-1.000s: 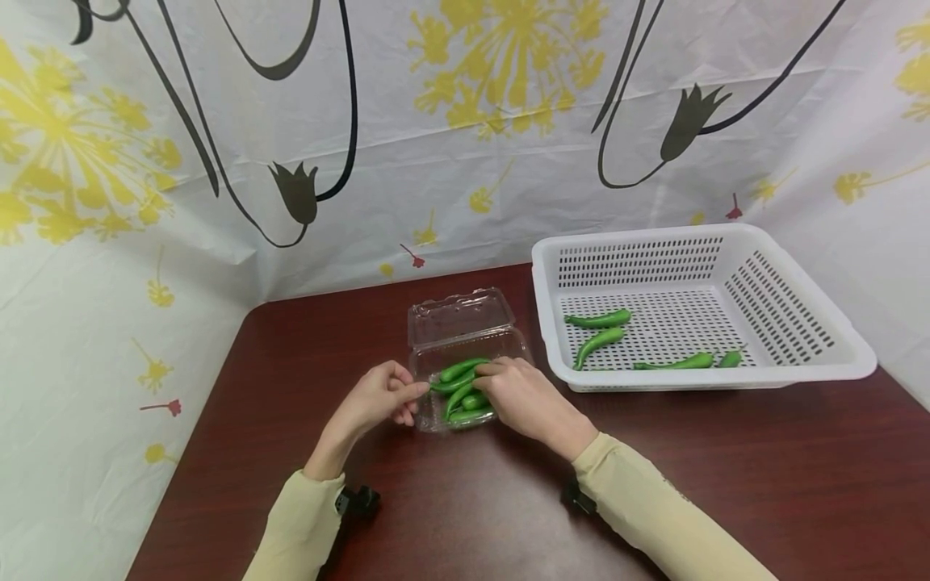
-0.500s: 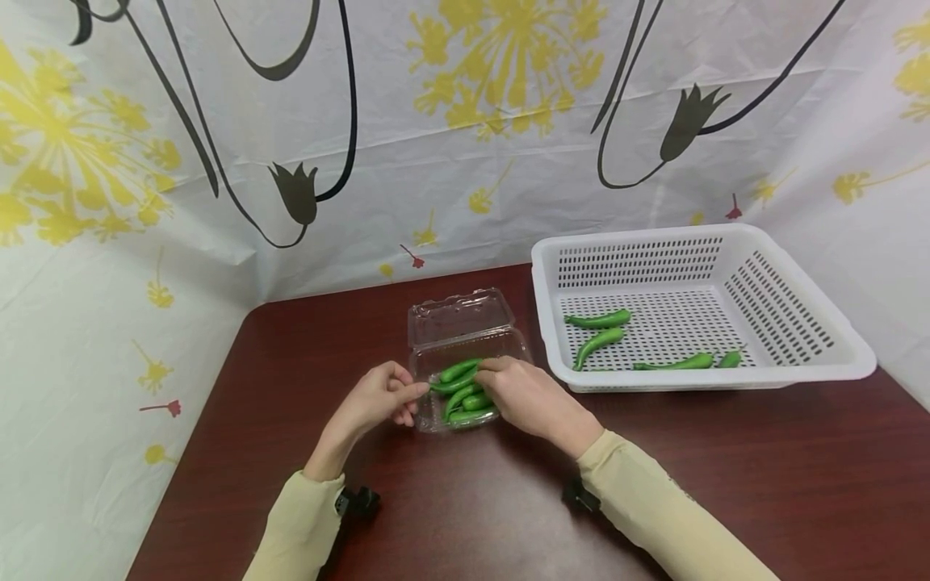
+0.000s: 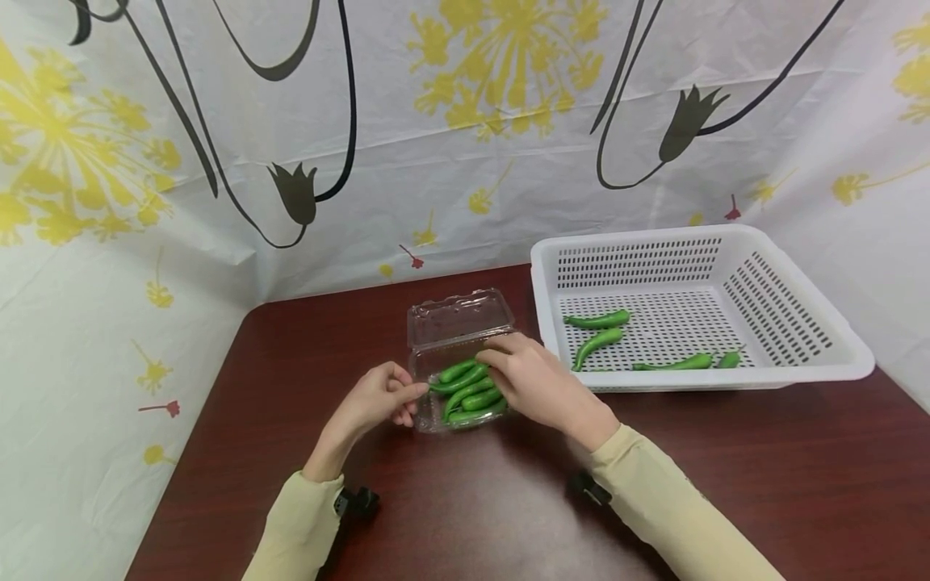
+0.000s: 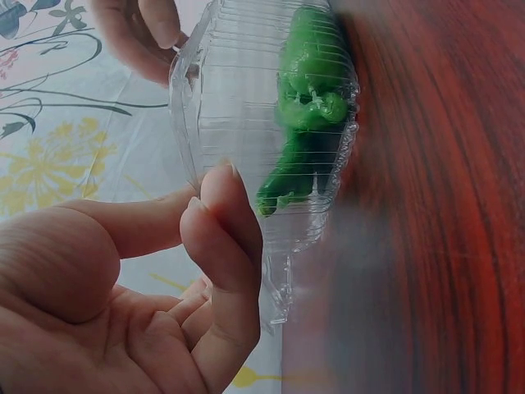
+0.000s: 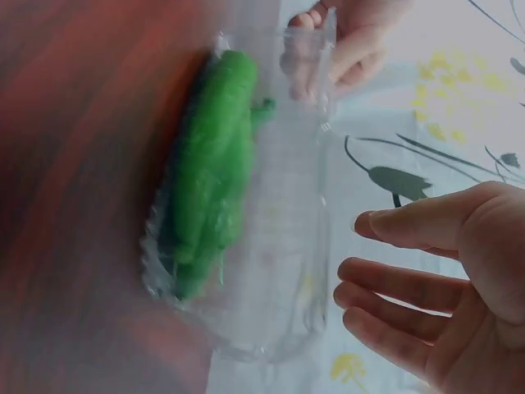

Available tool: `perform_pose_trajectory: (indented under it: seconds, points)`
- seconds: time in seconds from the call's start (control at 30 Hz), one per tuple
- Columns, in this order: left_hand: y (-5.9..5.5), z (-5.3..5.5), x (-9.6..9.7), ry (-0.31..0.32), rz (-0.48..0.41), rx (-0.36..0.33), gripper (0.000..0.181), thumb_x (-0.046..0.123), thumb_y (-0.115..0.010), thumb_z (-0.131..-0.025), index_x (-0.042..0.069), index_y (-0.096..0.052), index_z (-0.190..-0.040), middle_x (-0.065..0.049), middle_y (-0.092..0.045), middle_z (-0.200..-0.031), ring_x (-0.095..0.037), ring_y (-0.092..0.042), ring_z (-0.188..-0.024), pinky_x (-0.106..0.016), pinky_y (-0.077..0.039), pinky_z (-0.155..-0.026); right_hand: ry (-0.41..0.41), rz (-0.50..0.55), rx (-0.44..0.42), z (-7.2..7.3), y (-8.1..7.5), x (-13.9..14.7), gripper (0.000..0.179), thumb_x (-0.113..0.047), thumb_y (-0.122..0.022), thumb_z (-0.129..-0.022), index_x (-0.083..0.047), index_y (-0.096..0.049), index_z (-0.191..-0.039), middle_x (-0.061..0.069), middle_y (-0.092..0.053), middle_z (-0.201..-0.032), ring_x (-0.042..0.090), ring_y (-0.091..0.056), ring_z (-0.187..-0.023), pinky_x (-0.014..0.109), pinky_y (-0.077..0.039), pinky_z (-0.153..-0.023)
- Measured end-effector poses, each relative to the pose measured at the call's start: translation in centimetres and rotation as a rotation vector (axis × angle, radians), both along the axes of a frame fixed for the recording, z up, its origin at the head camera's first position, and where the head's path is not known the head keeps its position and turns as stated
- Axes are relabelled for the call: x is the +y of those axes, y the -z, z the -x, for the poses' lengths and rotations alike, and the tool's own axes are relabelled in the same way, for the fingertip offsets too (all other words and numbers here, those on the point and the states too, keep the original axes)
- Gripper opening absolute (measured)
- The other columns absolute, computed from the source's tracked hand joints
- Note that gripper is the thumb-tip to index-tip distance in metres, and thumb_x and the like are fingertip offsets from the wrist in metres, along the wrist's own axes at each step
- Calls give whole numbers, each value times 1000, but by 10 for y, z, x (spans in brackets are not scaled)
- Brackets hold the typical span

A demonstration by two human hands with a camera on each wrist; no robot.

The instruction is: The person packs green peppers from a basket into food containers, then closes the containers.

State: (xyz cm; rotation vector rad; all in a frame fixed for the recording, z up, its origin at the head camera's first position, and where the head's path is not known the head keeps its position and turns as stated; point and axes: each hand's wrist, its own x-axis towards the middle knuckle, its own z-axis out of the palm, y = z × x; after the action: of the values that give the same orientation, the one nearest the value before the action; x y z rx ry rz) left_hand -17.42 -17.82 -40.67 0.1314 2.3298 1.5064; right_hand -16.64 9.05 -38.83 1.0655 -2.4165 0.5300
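Note:
A clear plastic clamshell container (image 3: 433, 355) lies on the table with its lid folded back. Several green chili peppers (image 3: 481, 399) are heaped inside it. At the container's left edge, my left hand (image 3: 373, 395) pinches the rim between thumb and finger, as the left wrist view (image 4: 148, 279) shows. Over the container's right side hovers my right hand (image 3: 543, 389). The right wrist view shows its fingers (image 5: 402, 287) extended and apart from the container wall, holding nothing. In the head view that hand hides the container's right end.
A white perforated plastic basket (image 3: 821, 374) stands at the right, with several more green chili peppers (image 3: 598, 320) on its floor. Part of them is hidden by its front wall. Behind the dark red table (image 3: 291, 339) hangs a flower-patterned sheet (image 3: 450, 186).
My right hand has let go of a chili pepper and drawn up and to the right, uncovering more of the heap. The left hand has stayed at the rim.

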Motion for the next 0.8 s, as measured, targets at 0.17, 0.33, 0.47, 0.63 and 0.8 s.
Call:
perform_pose_trajectory:
  seconds: [0.17, 0.33, 0.47, 0.63, 0.8]
  points:
    - [-1, -1, 0, 0, 3, -3, 26, 17, -67, -100, -3, -51, -104, -11, -64, -72, -16, -62, -53, -36, -56, -56, 11, 19, 2, 4, -6, 9, 23, 1, -71, -89, 0, -72, -112, 17, -68, -114, 32, -64, -104, 43, -52, -96]
    - [-1, -1, -1, 2, 7, -3, 27, 17, -67, -100, -3, -51, -104, -11, -64, -72, -17, -62, -53, -37, -56, -57, 32, 29, -26, 8, -11, 18, 25, 2, -68, -91, 1, -71, -116, 18, -67, -115, 33, -64, -108, 45, -51, -97]
    - [-2, -1, 0, 0, 8, -4, 27, 18, -67, -100, -3, -51, -104, -11, -64, -72, -17, -62, -53, -37, -56, -57, 57, 37, -55, 9, -15, 25, 25, 1, -69, -92, 1, -71, -117, 18, -67, -117, 34, -64, -109, 47, -51, -97]
    - [-2, -1, 0, -2, 11, -2, 27, 18, -68, -99, -3, -51, -104, -11, -64, -72, -17, -62, -53, -37, -56, -57, 99, 48, -79, 11, -19, 33, 23, -1, -70, -92, 1, -72, -115, 18, -67, -118, 35, -65, -109, 47, -52, -97]
    - [-2, -1, 0, 0, 12, 2, 27, 18, -67, -100, -3, -51, -104, -11, -64, -72, -16, -62, -53, -36, -56, -57, 120, 57, -121, 14, -23, 41, 22, 0, -68, -93, 0, -72, -115, 17, -67, -118, 34, -64, -110, 48, -51, -97]
